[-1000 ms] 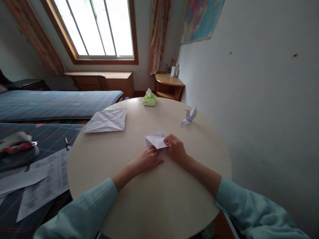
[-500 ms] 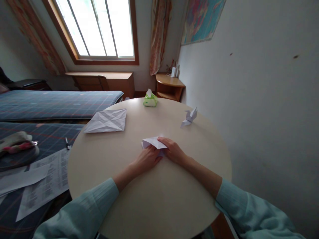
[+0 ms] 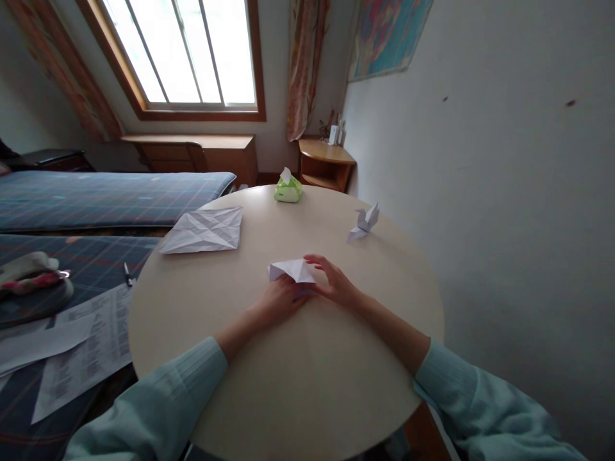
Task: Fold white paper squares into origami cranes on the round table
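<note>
White folded paper (image 3: 287,269) is tented partly over the left hand (image 3: 280,299), whose hidden grip cannot be told, and beside the spread right hand (image 3: 335,283), its upper flap (image 3: 300,271) best aligned before being creased

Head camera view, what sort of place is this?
Likely a bedroom or dorm room, judging by the plaid mattress, the curtained window and the desk below it.

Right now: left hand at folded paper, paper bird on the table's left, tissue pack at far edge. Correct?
Wrong side: head view shows the paper bird on the right of the table. Left hand at folded paper, tissue pack at far edge: correct.
</note>
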`<action>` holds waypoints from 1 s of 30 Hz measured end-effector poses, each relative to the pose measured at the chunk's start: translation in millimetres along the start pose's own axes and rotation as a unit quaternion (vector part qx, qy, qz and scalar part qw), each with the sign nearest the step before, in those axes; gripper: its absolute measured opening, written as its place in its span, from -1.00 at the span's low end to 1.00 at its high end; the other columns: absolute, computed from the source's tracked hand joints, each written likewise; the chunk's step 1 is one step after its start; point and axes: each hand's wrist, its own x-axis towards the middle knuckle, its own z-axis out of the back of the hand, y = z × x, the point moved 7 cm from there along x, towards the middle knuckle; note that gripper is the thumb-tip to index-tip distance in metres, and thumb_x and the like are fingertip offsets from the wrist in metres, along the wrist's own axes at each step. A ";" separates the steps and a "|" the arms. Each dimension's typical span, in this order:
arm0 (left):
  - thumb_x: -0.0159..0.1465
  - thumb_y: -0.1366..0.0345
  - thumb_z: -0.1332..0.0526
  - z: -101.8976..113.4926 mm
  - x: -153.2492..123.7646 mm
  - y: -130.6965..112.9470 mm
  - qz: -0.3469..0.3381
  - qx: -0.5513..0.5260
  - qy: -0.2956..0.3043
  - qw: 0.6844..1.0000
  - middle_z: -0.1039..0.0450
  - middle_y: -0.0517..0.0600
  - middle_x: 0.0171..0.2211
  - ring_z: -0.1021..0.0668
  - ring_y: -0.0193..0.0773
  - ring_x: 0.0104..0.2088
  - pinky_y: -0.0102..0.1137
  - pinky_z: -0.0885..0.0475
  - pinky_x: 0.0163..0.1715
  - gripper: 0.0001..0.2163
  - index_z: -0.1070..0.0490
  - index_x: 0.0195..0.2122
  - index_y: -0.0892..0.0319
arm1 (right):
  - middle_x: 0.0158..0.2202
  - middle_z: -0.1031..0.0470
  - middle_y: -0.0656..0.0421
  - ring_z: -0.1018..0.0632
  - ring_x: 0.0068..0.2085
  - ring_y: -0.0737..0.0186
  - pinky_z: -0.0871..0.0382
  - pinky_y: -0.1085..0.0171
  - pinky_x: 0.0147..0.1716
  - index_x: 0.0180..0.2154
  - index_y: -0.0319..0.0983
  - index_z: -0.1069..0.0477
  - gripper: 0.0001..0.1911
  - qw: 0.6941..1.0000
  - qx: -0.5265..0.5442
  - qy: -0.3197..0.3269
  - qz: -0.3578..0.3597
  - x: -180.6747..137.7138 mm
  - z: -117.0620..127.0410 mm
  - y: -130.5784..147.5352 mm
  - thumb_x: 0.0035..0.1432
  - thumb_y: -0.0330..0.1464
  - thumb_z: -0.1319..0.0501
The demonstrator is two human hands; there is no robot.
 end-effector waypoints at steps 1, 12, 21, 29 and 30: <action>0.20 0.17 -0.03 1.0 -0.1 2.0 0.007 -0.002 -0.001 1.000 -0.29 0.18 -0.02 -0.35 -0.04 -0.01 -0.19 -0.30 -0.06 -0.66 -0.26 -0.05 0.22 | 0.04 -0.24 -0.02 -0.36 0.00 0.16 -0.31 0.12 -0.07 0.05 -0.21 -0.06 -0.40 1.000 -0.002 0.002 0.019 0.3 2.9 5.6 -0.02 -0.28 -0.21; 0.19 0.22 -0.05 4.8 1.0 4.7 -0.008 0.010 -0.023 1.000 -0.25 0.18 0.00 -0.33 -0.04 0.00 -0.16 -0.28 -0.06 -0.62 -0.16 0.03 0.21 | -0.09 -0.33 0.04 -0.36 -0.06 0.19 -0.34 0.14 -0.14 -0.41 -0.22 -0.27 -0.89 0.987 -0.094 -0.060 0.118 -3.9 22.7 47.4 0.01 -0.34 -0.19; 0.17 0.17 -0.09 1.7 0.8 7.1 -0.016 0.014 -0.010 1.000 -0.24 0.15 0.03 -0.33 -0.06 0.00 -0.19 -0.26 -0.02 -0.56 -0.15 0.06 0.17 | -0.45 -0.38 0.21 -0.42 -0.44 0.38 -0.35 0.37 -0.48 -0.51 -0.20 -0.16 -0.84 0.960 -0.153 -0.212 0.103 -7.0 37.1 37.2 0.07 -0.45 -0.11; 0.19 0.19 -0.07 1.4 1.3 5.0 -0.033 -0.055 0.003 0.998 -0.25 0.17 0.03 -0.33 -0.10 0.03 -0.22 -0.24 0.02 -0.58 -0.14 0.05 0.23 | 0.01 -0.23 0.06 -0.29 0.03 0.17 -0.34 0.12 -0.11 -0.30 -0.18 -0.35 -0.85 0.956 -0.224 -0.079 0.171 -3.5 26.2 52.4 0.07 -0.49 -0.09; 0.20 0.19 -0.06 2.3 1.4 4.7 -0.036 -0.067 -0.001 0.997 -0.27 0.16 0.02 -0.34 -0.12 0.02 -0.23 -0.24 0.02 -0.60 -0.15 0.04 0.22 | 0.08 -0.16 0.05 -0.22 0.09 0.12 -0.30 0.07 -0.06 -0.26 -0.17 -0.36 -0.83 0.954 -0.240 -0.041 0.177 -2.9 22.0 53.5 0.07 -0.45 -0.10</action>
